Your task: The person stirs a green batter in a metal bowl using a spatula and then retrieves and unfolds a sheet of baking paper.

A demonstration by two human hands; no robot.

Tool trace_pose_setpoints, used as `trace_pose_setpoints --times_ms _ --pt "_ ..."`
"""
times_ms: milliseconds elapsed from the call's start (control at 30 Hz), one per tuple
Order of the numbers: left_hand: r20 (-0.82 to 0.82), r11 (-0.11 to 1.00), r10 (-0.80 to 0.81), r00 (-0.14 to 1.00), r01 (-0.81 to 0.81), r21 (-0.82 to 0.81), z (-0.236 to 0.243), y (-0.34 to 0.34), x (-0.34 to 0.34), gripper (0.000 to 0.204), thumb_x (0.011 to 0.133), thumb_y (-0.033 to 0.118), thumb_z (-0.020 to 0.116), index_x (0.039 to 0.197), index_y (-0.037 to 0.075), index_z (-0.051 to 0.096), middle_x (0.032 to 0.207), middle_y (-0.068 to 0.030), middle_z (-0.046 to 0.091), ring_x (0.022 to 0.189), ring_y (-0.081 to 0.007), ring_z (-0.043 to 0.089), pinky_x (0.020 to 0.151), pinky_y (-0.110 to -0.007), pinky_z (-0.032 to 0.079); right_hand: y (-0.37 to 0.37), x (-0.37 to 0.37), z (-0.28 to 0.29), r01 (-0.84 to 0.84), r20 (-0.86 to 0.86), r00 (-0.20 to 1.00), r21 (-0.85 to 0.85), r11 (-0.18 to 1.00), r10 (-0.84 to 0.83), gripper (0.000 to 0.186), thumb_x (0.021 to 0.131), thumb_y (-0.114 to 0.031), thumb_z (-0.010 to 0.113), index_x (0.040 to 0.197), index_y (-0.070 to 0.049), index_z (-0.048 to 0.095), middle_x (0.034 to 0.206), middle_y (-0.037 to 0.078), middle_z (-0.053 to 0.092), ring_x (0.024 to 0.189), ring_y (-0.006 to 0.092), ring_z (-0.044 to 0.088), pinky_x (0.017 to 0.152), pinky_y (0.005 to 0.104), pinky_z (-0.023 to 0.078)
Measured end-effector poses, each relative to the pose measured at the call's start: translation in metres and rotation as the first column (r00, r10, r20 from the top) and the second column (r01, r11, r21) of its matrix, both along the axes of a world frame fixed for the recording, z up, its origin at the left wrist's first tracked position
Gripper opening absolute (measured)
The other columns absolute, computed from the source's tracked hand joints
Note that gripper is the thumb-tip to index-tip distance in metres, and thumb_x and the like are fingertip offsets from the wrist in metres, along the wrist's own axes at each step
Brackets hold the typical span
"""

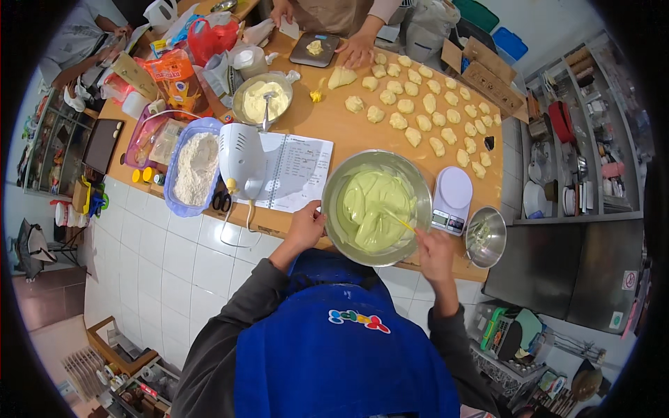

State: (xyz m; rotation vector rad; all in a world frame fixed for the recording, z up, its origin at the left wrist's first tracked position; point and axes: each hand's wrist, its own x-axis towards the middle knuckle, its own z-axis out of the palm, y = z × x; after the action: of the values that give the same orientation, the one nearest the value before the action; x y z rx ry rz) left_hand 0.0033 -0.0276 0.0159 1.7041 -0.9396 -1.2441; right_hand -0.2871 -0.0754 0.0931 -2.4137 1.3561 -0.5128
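A large metal mixing bowl (333, 240) with smooth pale green batter (373, 202) stands tilted at the table's near edge, close to my blue apron. My left hand (307, 226) is closed on the bowl's left rim. In my right hand (435, 256), at the near right side of the bowl, is a thin yellow-handled stirring tool (400, 221). Its far end is sunk in the batter, so I cannot tell its head. Left of the bowl lies an open spiral notebook (300, 171), with a white hand mixer (240, 157) on it.
Right of the bowl are a white kitchen scale (453, 195) and a smaller metal bowl (488, 240). Several dough pieces (405, 106) cover the far right. A blue tub of flour (196, 171) and scissors (221, 200) sit left. Across the table, another person's hand (359, 50) touches dough beside a dark scale (303, 52).
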Motion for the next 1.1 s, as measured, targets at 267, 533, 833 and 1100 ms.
trace_pose_setpoints --times_ms 267,533,833,1100 --pt "-0.007 0.999 -0.051 0.999 0.051 0.012 0.0 0.004 0.004 0.032 0.087 0.006 0.05 0.116 -0.006 0.046 0.074 -0.0132 0.059 0.058 -0.0186 0.063 0.05 -0.029 0.052 0.042 0.027 0.003 0.11 0.054 0.993 -0.113 0.988 -0.104 0.027 0.068 0.0 0.056 0.094 -0.002 0.063 0.063 0.011 0.051 0.062 0.0282 0.048 0.057 0.0391 0.04" --pt "-0.003 0.997 -0.073 0.997 0.073 -0.004 0.006 -0.001 0.001 0.024 0.087 0.005 0.048 0.107 -0.007 0.046 0.073 -0.0124 0.058 0.056 -0.0171 0.061 0.047 -0.028 0.052 0.048 0.024 0.0 0.22 0.119 0.971 -0.094 0.971 -0.209 0.017 0.076 -0.007 0.056 0.09 -0.003 0.064 0.063 0.013 0.055 0.062 0.0299 0.052 0.056 0.0385 0.042" --pt "-0.178 0.998 -0.044 0.983 0.053 0.045 -0.003 0.002 0.002 0.01 0.088 0.004 0.046 0.093 -0.001 0.039 0.077 -0.0111 0.054 0.057 -0.0164 0.06 0.046 -0.027 0.053 0.08 0.052 -0.007 0.185 0.181 0.961 0.138 0.973 -0.209 0.015 0.08 -0.011 0.057 0.088 -0.003 0.064 0.063 0.016 0.058 0.059 0.0317 0.057 0.054 0.0405 0.045" --pt "-0.206 0.992 -0.088 0.975 0.105 0.074 -0.007 0.003 0.004 0.013 0.089 0.007 0.045 0.096 0.0 0.035 0.079 -0.0127 0.055 0.062 -0.0184 0.062 0.051 -0.029 0.055 0.09 0.077 -0.012 0.091 0.163 0.98 0.127 0.988 -0.111 0.01 0.079 -0.01 0.056 0.082 -0.002 0.06 0.062 0.015 0.057 0.057 0.0316 0.057 0.053 0.0424 0.045"
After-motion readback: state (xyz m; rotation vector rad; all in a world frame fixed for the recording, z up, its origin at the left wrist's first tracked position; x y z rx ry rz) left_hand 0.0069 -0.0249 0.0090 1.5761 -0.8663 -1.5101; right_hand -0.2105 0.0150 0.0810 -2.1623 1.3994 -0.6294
